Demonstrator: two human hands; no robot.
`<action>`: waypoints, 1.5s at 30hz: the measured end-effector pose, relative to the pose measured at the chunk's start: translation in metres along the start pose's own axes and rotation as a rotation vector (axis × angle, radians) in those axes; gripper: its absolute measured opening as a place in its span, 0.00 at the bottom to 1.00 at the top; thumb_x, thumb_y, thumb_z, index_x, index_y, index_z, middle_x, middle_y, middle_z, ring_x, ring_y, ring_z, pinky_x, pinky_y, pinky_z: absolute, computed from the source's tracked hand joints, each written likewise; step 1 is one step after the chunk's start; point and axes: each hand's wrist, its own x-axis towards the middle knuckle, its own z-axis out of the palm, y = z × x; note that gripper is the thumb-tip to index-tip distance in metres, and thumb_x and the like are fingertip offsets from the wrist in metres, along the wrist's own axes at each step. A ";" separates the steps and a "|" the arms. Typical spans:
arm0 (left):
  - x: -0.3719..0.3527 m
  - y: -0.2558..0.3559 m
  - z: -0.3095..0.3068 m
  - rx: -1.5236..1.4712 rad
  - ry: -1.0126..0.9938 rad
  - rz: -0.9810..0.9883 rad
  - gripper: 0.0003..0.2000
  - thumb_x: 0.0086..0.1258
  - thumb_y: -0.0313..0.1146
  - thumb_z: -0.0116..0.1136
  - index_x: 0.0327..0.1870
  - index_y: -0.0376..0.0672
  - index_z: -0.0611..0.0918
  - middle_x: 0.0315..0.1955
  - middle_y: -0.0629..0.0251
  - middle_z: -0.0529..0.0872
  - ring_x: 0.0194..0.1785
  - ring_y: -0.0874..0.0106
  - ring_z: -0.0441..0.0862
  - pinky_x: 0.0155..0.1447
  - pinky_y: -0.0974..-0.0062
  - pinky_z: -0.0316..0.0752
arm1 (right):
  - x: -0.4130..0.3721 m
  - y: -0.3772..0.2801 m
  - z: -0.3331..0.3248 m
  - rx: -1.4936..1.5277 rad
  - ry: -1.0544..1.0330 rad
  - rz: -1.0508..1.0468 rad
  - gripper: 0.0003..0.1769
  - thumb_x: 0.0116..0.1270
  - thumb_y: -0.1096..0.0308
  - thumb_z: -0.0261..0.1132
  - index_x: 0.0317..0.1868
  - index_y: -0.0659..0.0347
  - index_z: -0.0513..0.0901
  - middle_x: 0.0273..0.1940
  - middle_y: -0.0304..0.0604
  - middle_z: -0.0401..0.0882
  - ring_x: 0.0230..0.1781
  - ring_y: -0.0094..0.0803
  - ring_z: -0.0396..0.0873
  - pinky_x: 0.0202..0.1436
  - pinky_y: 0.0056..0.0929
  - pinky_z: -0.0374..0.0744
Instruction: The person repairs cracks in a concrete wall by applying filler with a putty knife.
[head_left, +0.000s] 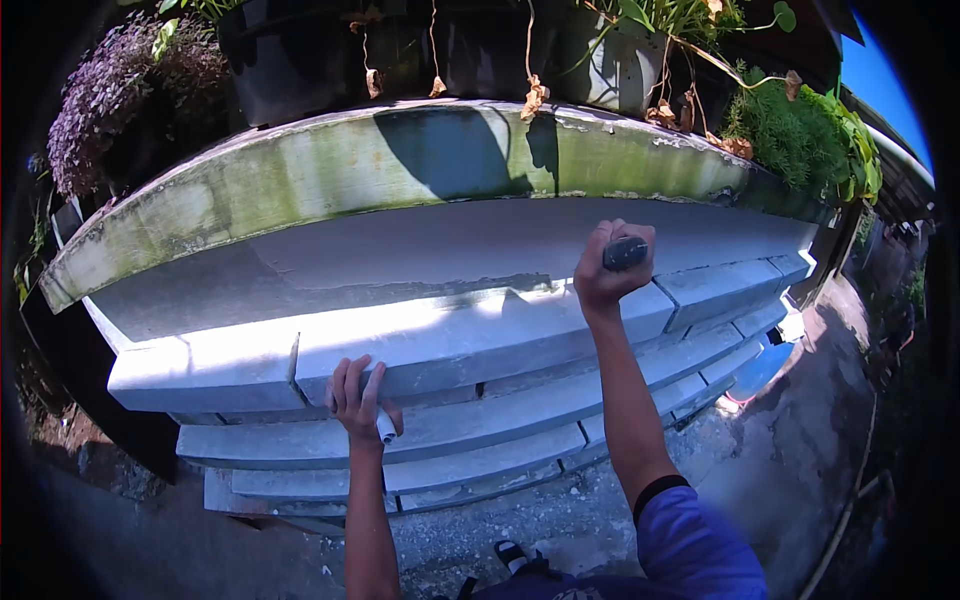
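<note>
My right hand (pixel 598 275) is wrapped in a fist around a black tool handle (pixel 625 253). The handle's butt end points toward me, and the rest of the tool is hidden behind the hand. That fist is close to the pale wall face (pixel 450 240), just above the top course of blocks. Lower down, my left hand (pixel 352 402) is at the front edge of the top grey block (pixel 430 345). A white tube-like piece (pixel 386 426) sticks out from its palm, with its round end toward me. Its other end is out of sight.
A moss-stained curved ledge (pixel 300 175) overhangs the wall, with dark plant pots (pixel 290 60) and dry hanging leaves on it. Stepped courses of blocks (pixel 480 430) descend toward me. A blue container (pixel 765 370) stands at right on the concrete ground (pixel 700 500).
</note>
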 end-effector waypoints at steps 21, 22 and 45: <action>0.007 0.013 -0.015 -0.023 -0.121 -0.054 0.27 0.59 0.40 0.50 0.62 0.43 0.78 0.61 0.53 0.78 0.69 0.48 0.71 0.72 0.48 0.56 | -0.036 -0.055 -0.207 -0.052 0.338 0.077 0.10 0.73 0.72 0.57 0.39 0.58 0.62 0.17 0.37 0.61 0.10 0.23 0.62 0.13 0.20 0.64; 0.013 0.023 -0.019 -0.019 -0.141 -0.104 0.28 0.59 0.40 0.50 0.62 0.42 0.78 0.61 0.53 0.78 0.70 0.48 0.70 0.73 0.48 0.55 | -0.053 -0.055 -0.234 -0.065 0.320 0.131 0.10 0.73 0.73 0.58 0.38 0.58 0.62 0.17 0.37 0.61 0.10 0.23 0.62 0.14 0.21 0.64; 0.126 0.297 0.105 0.056 -0.927 -0.010 0.52 0.54 0.41 0.69 0.81 0.44 0.53 0.71 0.23 0.59 0.77 0.37 0.57 0.80 0.51 0.51 | -0.112 -0.096 -0.439 -0.726 0.187 0.552 0.13 0.77 0.74 0.56 0.31 0.58 0.63 0.15 0.34 0.62 0.12 0.21 0.61 0.21 0.23 0.62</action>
